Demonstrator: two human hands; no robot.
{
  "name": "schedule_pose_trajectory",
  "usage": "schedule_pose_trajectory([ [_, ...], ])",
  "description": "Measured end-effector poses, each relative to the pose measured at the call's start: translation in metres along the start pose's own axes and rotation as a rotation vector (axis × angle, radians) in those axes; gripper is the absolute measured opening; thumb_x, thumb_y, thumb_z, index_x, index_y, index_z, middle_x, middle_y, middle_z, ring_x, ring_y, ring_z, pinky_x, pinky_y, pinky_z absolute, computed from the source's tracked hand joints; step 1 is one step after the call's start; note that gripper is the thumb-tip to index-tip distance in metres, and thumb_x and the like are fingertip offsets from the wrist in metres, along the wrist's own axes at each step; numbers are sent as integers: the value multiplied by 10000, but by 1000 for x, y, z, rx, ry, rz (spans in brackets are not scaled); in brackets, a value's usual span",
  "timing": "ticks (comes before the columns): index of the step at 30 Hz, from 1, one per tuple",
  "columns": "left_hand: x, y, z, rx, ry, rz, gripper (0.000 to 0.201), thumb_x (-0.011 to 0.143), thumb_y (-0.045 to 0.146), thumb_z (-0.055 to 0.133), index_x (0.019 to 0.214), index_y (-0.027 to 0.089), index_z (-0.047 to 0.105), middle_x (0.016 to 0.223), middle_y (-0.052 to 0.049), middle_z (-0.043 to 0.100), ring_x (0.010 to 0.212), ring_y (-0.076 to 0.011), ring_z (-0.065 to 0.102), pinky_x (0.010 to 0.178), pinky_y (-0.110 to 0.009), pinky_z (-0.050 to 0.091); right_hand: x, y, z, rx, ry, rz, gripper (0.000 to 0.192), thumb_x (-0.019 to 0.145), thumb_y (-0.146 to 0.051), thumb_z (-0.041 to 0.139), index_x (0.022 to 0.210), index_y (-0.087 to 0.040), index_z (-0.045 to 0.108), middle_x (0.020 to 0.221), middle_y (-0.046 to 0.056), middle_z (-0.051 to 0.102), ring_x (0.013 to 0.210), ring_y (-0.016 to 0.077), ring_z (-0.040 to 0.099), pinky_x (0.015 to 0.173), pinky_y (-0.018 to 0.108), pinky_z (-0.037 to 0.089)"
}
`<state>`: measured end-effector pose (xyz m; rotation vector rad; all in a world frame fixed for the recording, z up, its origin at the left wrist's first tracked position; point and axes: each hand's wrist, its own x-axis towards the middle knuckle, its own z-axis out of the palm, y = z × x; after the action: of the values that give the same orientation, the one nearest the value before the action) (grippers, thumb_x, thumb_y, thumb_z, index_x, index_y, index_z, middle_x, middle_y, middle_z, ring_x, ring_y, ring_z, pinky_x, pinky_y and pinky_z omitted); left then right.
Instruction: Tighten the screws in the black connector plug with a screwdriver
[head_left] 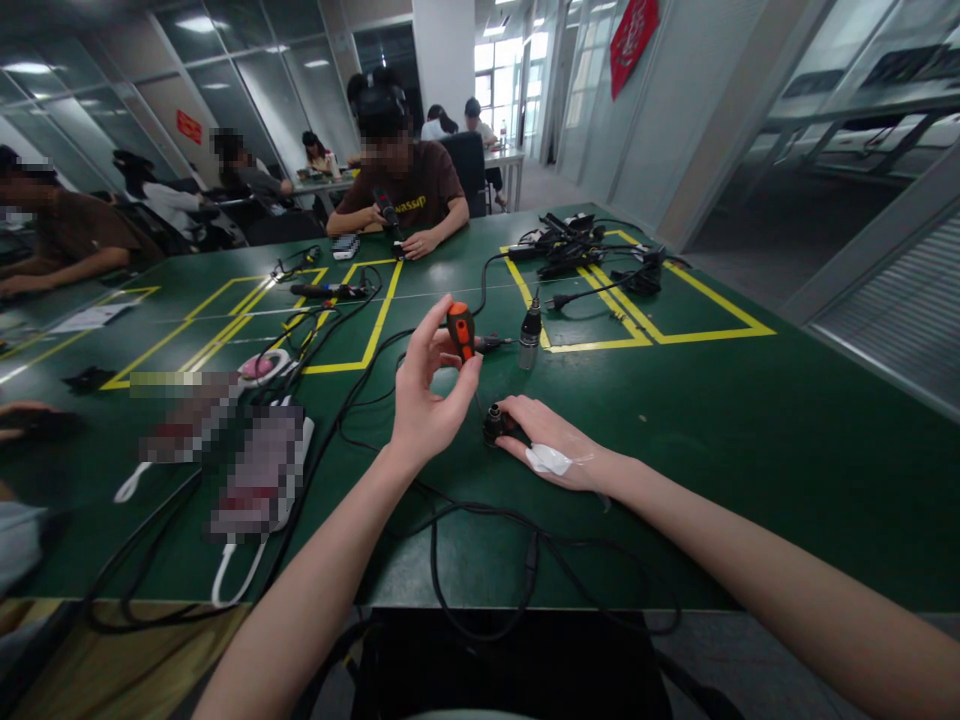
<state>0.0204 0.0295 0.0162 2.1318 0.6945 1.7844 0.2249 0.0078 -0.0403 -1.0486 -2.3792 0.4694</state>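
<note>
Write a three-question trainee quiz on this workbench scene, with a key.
1. True or false: the left hand holds the orange-and-black-handled screwdriver raised above the green table.
2. What does the right hand rest on? A) the small black round plug part B) a white charger C) a sheet of paper
3. Fill in: the small upright grey-and-black cylinder stands beside a ____ taped line.

Key: 1 true; 2 A; 3 yellow.

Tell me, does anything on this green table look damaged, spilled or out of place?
Nothing looks spilled or broken. Black cables lie tangled across the table and hang over its near edge. The right hand, on a small black part, carries a white patch.
</note>
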Motion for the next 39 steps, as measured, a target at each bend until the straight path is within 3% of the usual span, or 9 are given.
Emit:
schedule_pose_trajectory([
  [6, 0, 2, -1, -54, -45, 13, 577, 1064, 267, 600, 1598, 305, 384, 1153, -61, 765, 928, -155, 752, 835, -291, 640, 0, -1, -1, 5, 4, 4, 256, 991, -201, 677, 1236, -191, 604, 1137, 131, 718, 1055, 309, 683, 931, 469, 561],
  [11, 0, -1, 0, 30, 53, 29, 625, 973, 315, 770, 1530, 321, 487, 1289, -69, 697, 987, -150, 693, 766, -226, 591, 0, 1, 1, 6, 13, -6, 258, 999, -213, 656, 1251, -198, 603, 1148, 132, 719, 1050, 308, 685, 932, 484, 564],
  [14, 0, -3, 1, 56, 80, 23, 603, 967, 336, 777, 1513, 317, 524, 1309, -71, 687, 938, -134, 661, 718, -204, 576, -1, 1, 1, 1, 12, -11, 257, 999, -217, 657, 1249, -196, 600, 1145, 134, 718, 1043, 308, 684, 926, 481, 564],
  [21, -1, 5, -1, -61, -28, -18, 590, 1057, 280, 624, 1604, 304, 403, 1172, -61, 781, 935, -155, 777, 858, -290, 651, 0, 0, 0, 3, 8, -4, 258, 989, -204, 673, 1237, -203, 601, 1126, 122, 720, 1027, 300, 686, 916, 466, 567],
  [28, 1, 0, 1, 22, 36, 45, 624, 984, 325, 755, 1544, 314, 479, 1307, -74, 726, 993, -144, 726, 744, -204, 593, 0, -1, 0, 2, -2, 9, 259, 995, -209, 661, 1246, -192, 600, 1147, 134, 719, 1047, 308, 688, 926, 477, 567],
  [33, 1, 0, 1, 19, 26, 1, 618, 997, 354, 736, 1559, 311, 483, 1238, -65, 740, 921, -132, 707, 738, -212, 594, 0, -2, -2, -1, -6, 6, 240, 1000, -208, 650, 1234, -197, 601, 1155, 137, 717, 1053, 310, 682, 937, 484, 563],
  [39, -4, 1, 0, -83, -51, -49, 601, 1098, 365, 550, 1655, 315, 332, 1163, -75, 791, 911, -153, 769, 803, -275, 639, -1, -1, -2, 5, -6, -2, 229, 1006, -221, 654, 1227, -204, 599, 1134, 124, 712, 1030, 296, 674, 924, 462, 554],
])
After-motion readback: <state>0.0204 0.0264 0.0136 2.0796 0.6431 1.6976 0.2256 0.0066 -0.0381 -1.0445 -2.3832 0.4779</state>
